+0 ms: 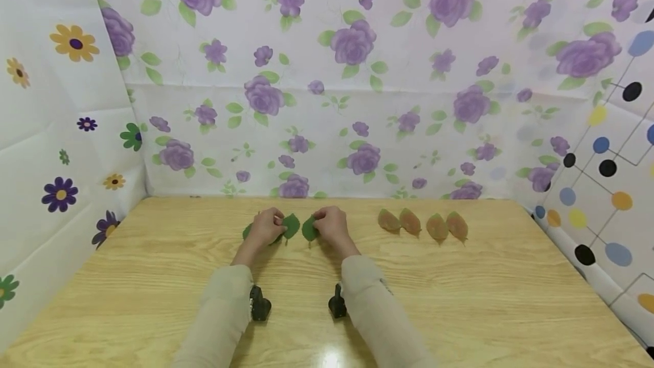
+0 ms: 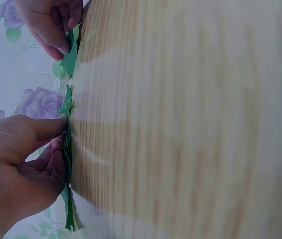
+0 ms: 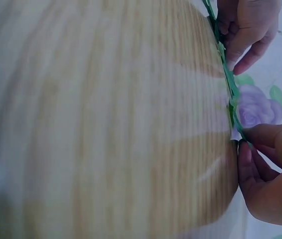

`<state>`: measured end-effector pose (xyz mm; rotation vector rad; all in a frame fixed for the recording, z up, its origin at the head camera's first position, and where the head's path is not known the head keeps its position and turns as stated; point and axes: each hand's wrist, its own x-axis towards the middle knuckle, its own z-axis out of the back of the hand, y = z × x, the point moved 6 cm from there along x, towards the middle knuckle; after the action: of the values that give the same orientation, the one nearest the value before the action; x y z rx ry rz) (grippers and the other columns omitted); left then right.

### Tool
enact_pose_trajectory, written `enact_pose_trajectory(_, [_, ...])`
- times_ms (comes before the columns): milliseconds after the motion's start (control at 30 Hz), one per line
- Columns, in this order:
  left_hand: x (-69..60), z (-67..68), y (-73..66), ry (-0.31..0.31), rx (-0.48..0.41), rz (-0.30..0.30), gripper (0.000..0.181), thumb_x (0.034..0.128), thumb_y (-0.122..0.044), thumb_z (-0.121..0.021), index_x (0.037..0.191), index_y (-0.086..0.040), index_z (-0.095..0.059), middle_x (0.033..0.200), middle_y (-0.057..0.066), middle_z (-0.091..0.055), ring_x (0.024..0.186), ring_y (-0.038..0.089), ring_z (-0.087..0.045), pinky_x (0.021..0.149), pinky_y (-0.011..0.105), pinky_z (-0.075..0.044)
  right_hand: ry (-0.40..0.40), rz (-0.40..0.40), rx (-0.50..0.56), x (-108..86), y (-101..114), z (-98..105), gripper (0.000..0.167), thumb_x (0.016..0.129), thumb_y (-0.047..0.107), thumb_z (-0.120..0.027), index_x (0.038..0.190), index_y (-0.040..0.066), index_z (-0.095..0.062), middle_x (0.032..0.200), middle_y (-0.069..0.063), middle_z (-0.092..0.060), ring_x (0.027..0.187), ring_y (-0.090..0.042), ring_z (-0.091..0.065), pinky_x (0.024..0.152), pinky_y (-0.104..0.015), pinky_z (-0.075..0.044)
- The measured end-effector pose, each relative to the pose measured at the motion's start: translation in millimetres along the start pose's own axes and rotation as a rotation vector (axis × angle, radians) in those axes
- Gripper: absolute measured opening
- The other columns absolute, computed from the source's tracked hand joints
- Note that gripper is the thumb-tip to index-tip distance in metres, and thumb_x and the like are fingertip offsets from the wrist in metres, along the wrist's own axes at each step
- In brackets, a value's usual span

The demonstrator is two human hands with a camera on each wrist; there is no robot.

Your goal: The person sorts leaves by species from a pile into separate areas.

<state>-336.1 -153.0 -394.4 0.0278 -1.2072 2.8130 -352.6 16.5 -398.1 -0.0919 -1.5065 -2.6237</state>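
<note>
Green leaves lie in a row near the table's back edge. My left hand [image 1: 267, 227] covers part of this row. Its thumb and fingertips pinch the left edge of a green leaf [image 1: 291, 225], and another leaf [image 1: 247, 230] shows past its left side. A little to the right, my right hand [image 1: 333, 226] pinches the right side of a separate green leaf [image 1: 309, 228] between thumb and finger. A small gap parts the two held leaves. Both wrist views see the leaves almost edge-on, with the left hand [image 2: 19, 167] and right hand [image 3: 275, 169] close beside them.
Further right lie several reddish-brown leaves in two pairs, one pair with a brown leaf [image 1: 410, 222], the other with a similar leaf [image 1: 436, 227]. The wooden table [image 1: 475, 300] meets a flowered cloth [image 1: 327, 129] at the back. Patterned cloths stand at both sides.
</note>
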Motion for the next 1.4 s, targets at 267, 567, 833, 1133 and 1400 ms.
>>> enact_pose_trajectory(267, [2.1, -2.1, 0.2, 0.014, 0.014, 0.010, 0.026, 0.0891, 0.003, -0.065, 0.112, 0.011, -0.058, 0.093, 0.015, -0.059, 0.088, 0.029, -0.057, 0.077, 0.038, -0.050, -0.010, 0.007, -0.034, 0.7, -0.1, -0.9, 0.018, 0.083, -0.006, -0.067, 0.101, -0.006, -0.072, 0.100, -0.017, -0.070, 0.098, -0.031, -0.064, 0.084, -0.035, -0.053])
enact_pose_trajectory(567, [2.0, -4.0, -9.3, 0.022, 0.116, -0.019, 0.024, 0.0878, 0.002, -0.066, 0.108, 0.012, -0.059, 0.089, 0.014, -0.058, 0.087, 0.029, -0.057, 0.085, 0.044, -0.048, 0.015, -0.002, -0.061, -1.0, 0.2, 2.1, 0.020, 0.084, -0.003, -0.068, 0.104, -0.006, -0.070, 0.097, -0.017, -0.068, 0.093, -0.029, -0.064, 0.078, -0.033, -0.055])
enact_pose_trajectory(833, [3.8, -4.0, -17.8, -0.018, 0.176, -0.036, 0.025, 0.0857, 0.005, -0.066, 0.106, 0.015, -0.057, 0.091, 0.020, -0.062, 0.090, 0.034, -0.060, 0.096, 0.050, -0.043, 0.042, -0.019, -0.042, -1.3, -0.2, 3.8, 0.027, 0.084, -0.003, -0.067, 0.110, -0.008, -0.066, 0.109, -0.021, -0.064, 0.104, -0.034, -0.060, 0.085, -0.036, -0.053])
enact_pose_trajectory(1133, [4.2, 0.4, -23.6, -0.075, 0.128, -0.046, 0.024, 0.0815, 0.012, -0.059, 0.105, 0.015, -0.058, 0.096, 0.025, -0.062, 0.095, 0.040, -0.059, 0.083, 0.046, -0.051, 0.130, -0.002, -0.040, -11.3, 7.5, 13.6, 0.035, 0.090, 0.004, -0.060, 0.122, -0.008, -0.059, 0.122, -0.026, -0.057, 0.114, -0.039, -0.054, 0.090, -0.044, -0.050])
enact_pose_trajectory(1400, [-1.7, 31.4, -40.4, -0.111, 0.112, -0.177, 0.022, 0.0853, 0.012, -0.046, 0.102, 0.014, -0.061, 0.102, 0.028, -0.063, 0.084, 0.034, -0.060, 0.080, 0.045, -0.052, 0.182, 0.104, -0.123, -20.0, 26.3, 41.1, 0.036, 0.096, 0.014, -0.058, 0.127, -0.004, -0.058, 0.122, -0.022, -0.059, 0.113, -0.035, -0.056, 0.090, -0.043, -0.050])
